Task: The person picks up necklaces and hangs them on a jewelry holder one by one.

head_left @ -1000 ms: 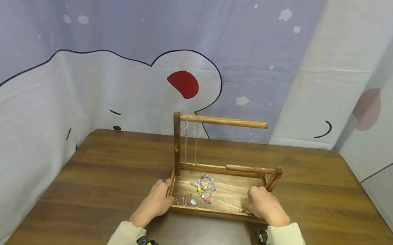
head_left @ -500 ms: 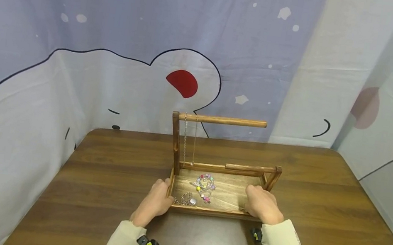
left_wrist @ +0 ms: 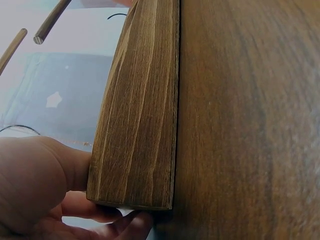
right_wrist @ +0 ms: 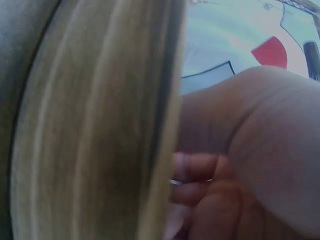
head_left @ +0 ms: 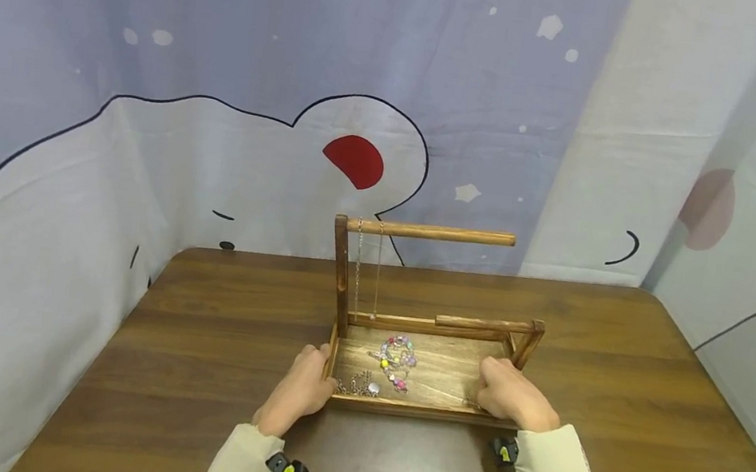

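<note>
A wooden jewelry stand (head_left: 422, 412) has a shallow tray base and two horizontal bars. My left hand (head_left: 302, 387) grips its front left corner; in the left wrist view the thumb (left_wrist: 75, 167) lies against the wood and the fingers curl round the end. My right hand (head_left: 510, 394) is at the front right corner of the tray, fingers curled down inside. A fine chain (head_left: 470, 403) shows at its fingertips, mostly hidden by the hand. In the right wrist view, metal glints between the curled fingers (right_wrist: 195, 167), behind the tray's blurred front wall (right_wrist: 90, 125).
Two necklaces (head_left: 357, 273) hang from the upper bar (head_left: 432, 232) at its left end. Inside the tray lie a colourful beaded bracelet (head_left: 398, 352) and a chunky chain with a round pale charm (head_left: 373, 388). The lower bar (head_left: 481, 325) extends from the right post. A patterned curtain (head_left: 242, 168) backs the table (head_left: 229, 312).
My right hand shifted slightly left, then back right, within the tray's corner. The left hand keeps its grip on the stand, which stays in place.
</note>
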Demonstrator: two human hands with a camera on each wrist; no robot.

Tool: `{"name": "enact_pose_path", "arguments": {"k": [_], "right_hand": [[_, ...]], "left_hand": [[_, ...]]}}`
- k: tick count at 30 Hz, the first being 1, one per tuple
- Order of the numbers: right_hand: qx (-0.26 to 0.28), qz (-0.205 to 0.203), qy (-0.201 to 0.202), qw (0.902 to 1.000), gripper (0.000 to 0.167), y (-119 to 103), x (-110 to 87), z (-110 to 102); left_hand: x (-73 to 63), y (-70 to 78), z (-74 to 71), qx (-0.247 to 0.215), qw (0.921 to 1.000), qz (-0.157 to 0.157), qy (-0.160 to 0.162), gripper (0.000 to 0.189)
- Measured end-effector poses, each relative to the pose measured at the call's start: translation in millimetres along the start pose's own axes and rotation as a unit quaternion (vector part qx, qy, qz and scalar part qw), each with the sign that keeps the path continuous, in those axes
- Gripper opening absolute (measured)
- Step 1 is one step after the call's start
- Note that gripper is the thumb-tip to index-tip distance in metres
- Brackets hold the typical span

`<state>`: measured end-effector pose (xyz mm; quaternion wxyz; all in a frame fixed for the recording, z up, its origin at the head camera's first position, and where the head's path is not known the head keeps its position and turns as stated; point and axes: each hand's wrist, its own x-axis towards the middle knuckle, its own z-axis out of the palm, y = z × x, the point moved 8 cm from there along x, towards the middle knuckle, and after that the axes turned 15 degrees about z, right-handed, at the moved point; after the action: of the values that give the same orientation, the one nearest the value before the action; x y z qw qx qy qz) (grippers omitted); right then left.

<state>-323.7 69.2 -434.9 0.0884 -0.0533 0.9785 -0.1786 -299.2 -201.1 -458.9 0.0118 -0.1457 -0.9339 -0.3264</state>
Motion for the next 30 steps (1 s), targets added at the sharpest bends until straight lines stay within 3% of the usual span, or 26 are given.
{"name": "enact_pose_path", "arguments": {"k": [3,8,11,17,20,26,30], "right_hand": [[0.02,-0.017,0.004,0.9997,0.032,3,1.5,-5],[0.058,-0.003,0.015,0.9982,0.008,7,6.7,-12],[0.087,0.002,0.016,0.996,0.007,6,9.1,-13],[0.124,-0.033,0.053,0.9903,0.004,-2,10.0,-18],[0.156,-0.043,0.059,0.985,0.003,-6,10.0,-20],[0.257,-0.061,0.008,0.9643,0.006,-14,5.7,-18],[0.283,-0.077,0.002,0.9561,0.006,-22,2.5,-18]], "left_hand": [[0.8,0.5,1.2,-0.002,1.0,0.003,-0.001,0.059],[0.7,0.6,0.1,-0.004,1.0,0.004,0.001,0.059],[0.7,-0.5,-0.7,-0.005,1.0,0.001,0.002,0.059],[0.9,-2.0,-0.3,-0.002,1.0,0.0,0.003,0.058],[0.8,-1.7,-0.3,0.0,1.0,0.005,0.004,0.057],[0.6,-1.6,0.8,0.0,1.0,0.007,0.005,0.057],[0.8,-1.8,1.5,0.003,0.9999,0.01,0.006,0.057]]}}
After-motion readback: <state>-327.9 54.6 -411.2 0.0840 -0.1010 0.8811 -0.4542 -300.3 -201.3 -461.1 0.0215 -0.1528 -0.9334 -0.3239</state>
